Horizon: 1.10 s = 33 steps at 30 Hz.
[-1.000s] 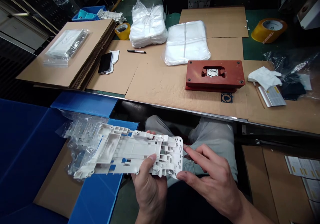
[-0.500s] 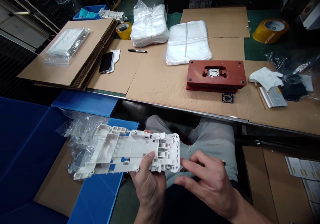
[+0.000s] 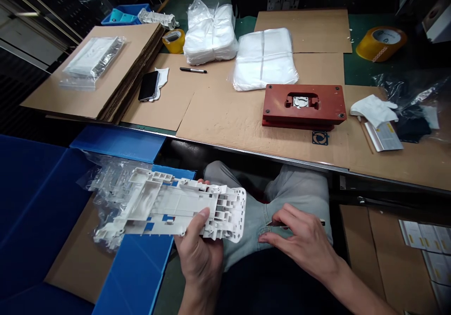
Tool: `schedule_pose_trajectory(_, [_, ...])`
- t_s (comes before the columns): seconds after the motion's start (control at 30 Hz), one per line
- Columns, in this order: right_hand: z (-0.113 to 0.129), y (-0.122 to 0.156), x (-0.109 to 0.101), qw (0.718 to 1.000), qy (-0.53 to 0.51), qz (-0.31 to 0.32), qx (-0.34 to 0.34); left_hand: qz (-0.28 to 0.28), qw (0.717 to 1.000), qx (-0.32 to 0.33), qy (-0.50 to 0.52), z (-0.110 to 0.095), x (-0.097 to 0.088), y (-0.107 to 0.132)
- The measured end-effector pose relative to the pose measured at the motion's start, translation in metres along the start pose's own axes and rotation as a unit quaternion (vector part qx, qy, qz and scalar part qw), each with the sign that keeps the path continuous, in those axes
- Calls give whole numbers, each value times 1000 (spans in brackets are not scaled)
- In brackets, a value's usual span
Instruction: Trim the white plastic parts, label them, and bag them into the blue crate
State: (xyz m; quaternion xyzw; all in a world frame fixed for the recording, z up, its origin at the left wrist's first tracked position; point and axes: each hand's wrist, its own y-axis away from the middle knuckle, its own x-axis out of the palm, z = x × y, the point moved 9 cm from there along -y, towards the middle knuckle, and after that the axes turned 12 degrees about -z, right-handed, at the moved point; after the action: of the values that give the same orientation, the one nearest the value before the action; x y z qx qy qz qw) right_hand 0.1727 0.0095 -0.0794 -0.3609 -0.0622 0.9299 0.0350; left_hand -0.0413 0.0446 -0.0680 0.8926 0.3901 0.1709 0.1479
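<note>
The white moulded frame was gripped at its right end by the left hand above the blue crate and lap, a slim tool was pinched in the right hand nearby, and edge-trimming was judged in hand, careful tip placement being called for.

No text is legible: print on the yellow tape roll far right, the striped card beside the white glove and the leaflets near right is too small, and the blue square shows only a fan-like symbol.

On the cardboard lie a red fixture, a pen and seemingly a phone.
</note>
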Motion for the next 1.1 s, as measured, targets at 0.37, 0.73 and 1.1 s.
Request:
schedule_pose_trajectory(0.37, [-53,-36,-35,981,156,57,-102,271,869,-413,-25,46,28,54])
schedule_pose_trajectory(0.73, [65,-80,-67,899,89,169,-393,378,764,-521,-39,45,7,110])
schedule_pose_trajectory(1.1, [77,-78,-58,866,139,204,-435,416,733,-537,-29,46,5,120])
